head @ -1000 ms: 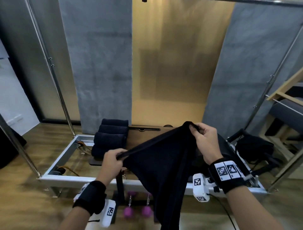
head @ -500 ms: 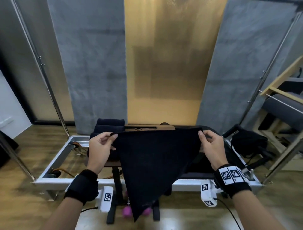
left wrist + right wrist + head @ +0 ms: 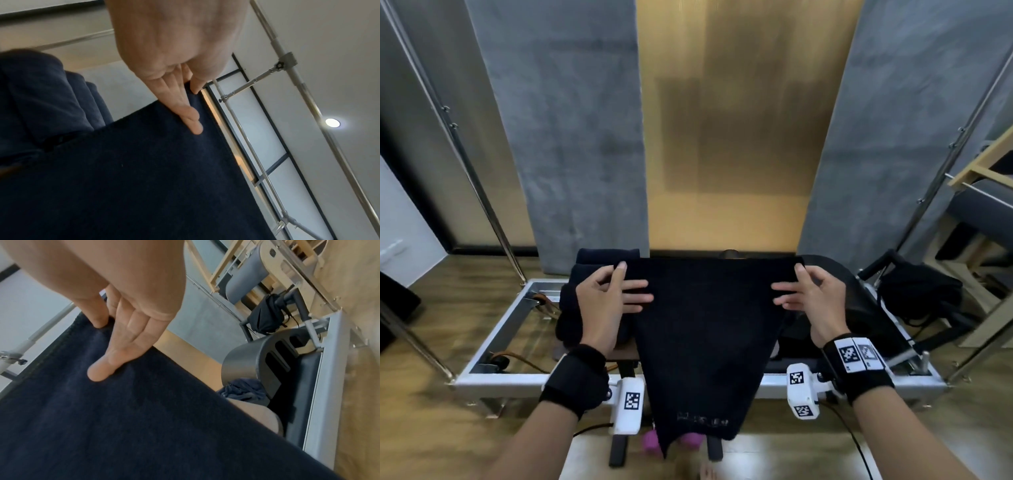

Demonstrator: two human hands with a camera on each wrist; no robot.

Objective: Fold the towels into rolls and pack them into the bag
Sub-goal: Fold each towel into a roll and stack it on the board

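Observation:
A dark navy towel (image 3: 705, 329) hangs spread flat in front of me, its top edge level and taut, its lower end narrowing toward the floor. My left hand (image 3: 616, 291) pinches the top left corner between thumb and straight fingers (image 3: 191, 116). My right hand (image 3: 801, 291) pinches the top right corner the same way, fingers (image 3: 115, 353) lying flat on the cloth (image 3: 123, 418). Rolled dark towels (image 3: 602, 263) are stacked behind the left hand, also in the left wrist view (image 3: 41, 97). A black bag (image 3: 921, 294) sits at the right, seen too from the right wrist (image 3: 265, 316).
A metal-framed exercise bed (image 3: 493, 377) stands below the towel, with a black curved pad (image 3: 257, 356) on its right end. A crumpled navy cloth (image 3: 244, 391) lies beside that pad. Upright steel poles (image 3: 465, 164) flank both sides. Purple dumbbells (image 3: 650, 442) lie on the floor.
The towel went from a bunched drape to a flat spread. Both hands moved apart and levelled its top edge, and their fingers now lie straighter across the cloth.

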